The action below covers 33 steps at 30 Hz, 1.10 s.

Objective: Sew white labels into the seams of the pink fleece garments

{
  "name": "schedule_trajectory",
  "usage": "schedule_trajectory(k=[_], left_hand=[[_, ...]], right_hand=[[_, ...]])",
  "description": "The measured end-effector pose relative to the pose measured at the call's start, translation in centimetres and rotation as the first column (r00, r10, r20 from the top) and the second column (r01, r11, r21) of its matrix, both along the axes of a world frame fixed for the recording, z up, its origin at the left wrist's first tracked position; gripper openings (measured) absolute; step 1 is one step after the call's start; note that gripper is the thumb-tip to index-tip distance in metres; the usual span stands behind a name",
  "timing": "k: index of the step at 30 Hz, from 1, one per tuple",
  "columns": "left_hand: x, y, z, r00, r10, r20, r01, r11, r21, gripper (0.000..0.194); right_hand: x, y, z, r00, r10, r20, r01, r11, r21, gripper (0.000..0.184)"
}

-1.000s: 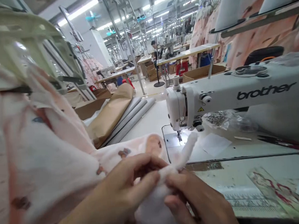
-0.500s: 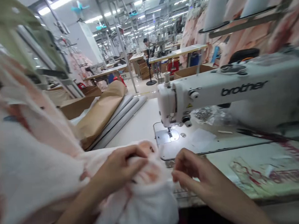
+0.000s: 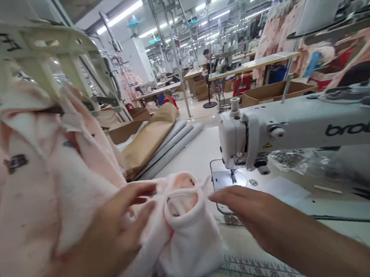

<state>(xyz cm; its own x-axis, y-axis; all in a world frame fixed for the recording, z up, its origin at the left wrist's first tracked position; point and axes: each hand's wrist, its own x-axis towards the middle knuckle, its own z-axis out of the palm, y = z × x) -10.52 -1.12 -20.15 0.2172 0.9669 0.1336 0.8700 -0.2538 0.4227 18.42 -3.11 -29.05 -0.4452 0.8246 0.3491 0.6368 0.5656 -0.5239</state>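
A pale pink-and-white fleece garment (image 3: 192, 239) lies at the table's front edge, two round cuff openings facing up. My left hand (image 3: 115, 227), blurred, is over the fabric left of the cuffs, thumb and fingers apart. To the right of the cuffs, my right hand (image 3: 249, 205) stretches its fingers toward the nearer cuff's edge; its palm side is hidden. Just beyond that hand stands a white sewing machine (image 3: 235, 139), its presser foot (image 3: 233, 177) above the metal needle plate (image 3: 219, 180).
More pink fleece (image 3: 33, 187) hangs at left from a pale green clamp hanger (image 3: 46, 51). Brown paper (image 3: 153, 134) and grey folded sheets (image 3: 176, 149) lie behind the cuffs. A bag of small metal parts (image 3: 289, 158) sits under the machine arm. A printed ruler (image 3: 254, 268) runs along the front edge.
My left hand has drawn back left from the cuff and spread its fingers. The right hand has uncurled and straightened. The cuff openings now show plainly, and the view has swung left.
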Motion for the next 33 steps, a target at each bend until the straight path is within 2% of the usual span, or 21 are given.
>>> schedule_trajectory(k=[1, 2, 3, 6, 8, 10, 12, 14, 16, 18, 20, 22, 23, 24, 27, 30, 33], left_hand=[[2.1, 0.3, -0.9, 0.997, -0.076, -0.017, 0.076, 0.997, -0.019, 0.041], [4.0, 0.6, -1.8, 0.991, -0.130, -0.011, 0.129, 0.990, -0.050, 0.043], [5.4, 0.9, -2.8, 0.986, -0.164, 0.013, 0.165, 0.985, -0.058, 0.046], [6.8, 2.2, -5.4, 0.955, -0.283, 0.085, 0.290, 0.953, -0.090, 0.053], [6.4, 4.1, -7.1, 0.912, -0.395, 0.107, 0.406, 0.906, -0.116, 0.051], [6.0, 6.9, -8.7, 0.851, -0.524, 0.039, 0.525, 0.843, -0.117, 0.050], [6.6, 9.8, -9.6, 0.771, -0.625, -0.124, 0.617, 0.781, -0.100, 0.047], [8.2, 11.4, -9.4, 0.706, -0.661, -0.255, 0.666, 0.741, -0.078, 0.036], [10.6, 10.9, -8.1, 0.695, -0.668, -0.266, 0.681, 0.730, -0.057, 0.026], [12.8, 8.9, -6.3, 0.675, -0.711, -0.199, 0.713, 0.697, -0.074, 0.024], [14.3, 6.5, -5.2, 0.576, -0.812, -0.089, 0.784, 0.580, -0.220, 0.031], [15.1, 4.9, -5.4, 0.507, -0.862, -0.013, 0.806, 0.480, -0.345, 0.041], [15.2, 4.6, -5.9, 0.502, -0.865, 0.010, 0.803, 0.462, -0.377, 0.042], [15.2, 4.5, -6.5, 0.513, -0.858, 0.035, 0.798, 0.462, -0.386, 0.039], [14.9, 4.9, -8.4, 0.598, -0.788, 0.146, 0.769, 0.513, -0.382, 0.026], [14.7, 5.1, -9.0, 0.672, -0.711, 0.209, 0.723, 0.567, -0.395, 0.020], [14.6, 5.0, -8.6, 0.716, -0.662, 0.223, 0.685, 0.603, -0.408, 0.018]], right_hand=[[-1.9, 1.0, 0.4, 0.995, 0.095, -0.001, -0.095, 0.995, 0.013, 0.058], [-3.2, 2.0, 0.7, 0.991, 0.135, 0.004, -0.135, 0.991, -0.008, 0.057], [-3.9, 2.9, 1.0, 0.989, 0.146, 0.010, -0.145, 0.988, -0.057, 0.049], [-2.8, 3.5, 1.7, 0.997, 0.066, 0.039, -0.057, 0.976, -0.209, 0.016], [-0.9, 1.8, 1.8, 0.999, -0.029, 0.039, 0.040, 0.947, -0.318, 0.015], [0.7, -0.6, 1.5, 0.989, -0.146, 0.020, 0.137, 0.864, -0.485, 0.017], [1.3, -2.6, 0.8, 0.959, -0.282, 0.013, 0.225, 0.735, -0.639, 0.017], [1.2, -3.6, -0.2, 0.922, -0.387, 0.014, 0.278, 0.636, -0.720, 0.015], [0.9, -4.0, -1.0, 0.896, -0.443, -0.006, 0.288, 0.593, -0.752, 0.012], [0.7, -4.1, -1.4, 0.876, -0.481, -0.038, 0.293, 0.592, -0.750, 0.012], [0.7, -4.3, -1.4, 0.855, -0.517, -0.050, 0.327, 0.611, -0.721, 0.012], [0.9, -4.5, -1.4, 0.835, -0.547, -0.055, 0.361, 0.621, -0.696, 0.009], [1.1, -4.6, -1.4, 0.826, -0.561, -0.058, 0.371, 0.618, -0.694, 0.008], [1.3, -4.7, -1.4, 0.819, -0.571, -0.063, 0.368, 0.607, -0.704, 0.007], [1.9, -4.9, -1.4, 0.809, -0.579, -0.100, 0.319, 0.576, -0.753, 0.007], [2.3, -4.9, -1.2, 0.832, -0.542, -0.120, 0.290, 0.608, -0.739, 0.006], [2.3, -4.6, -1.1, 0.841, -0.516, -0.162, 0.259, 0.648, -0.717, 0.009]])
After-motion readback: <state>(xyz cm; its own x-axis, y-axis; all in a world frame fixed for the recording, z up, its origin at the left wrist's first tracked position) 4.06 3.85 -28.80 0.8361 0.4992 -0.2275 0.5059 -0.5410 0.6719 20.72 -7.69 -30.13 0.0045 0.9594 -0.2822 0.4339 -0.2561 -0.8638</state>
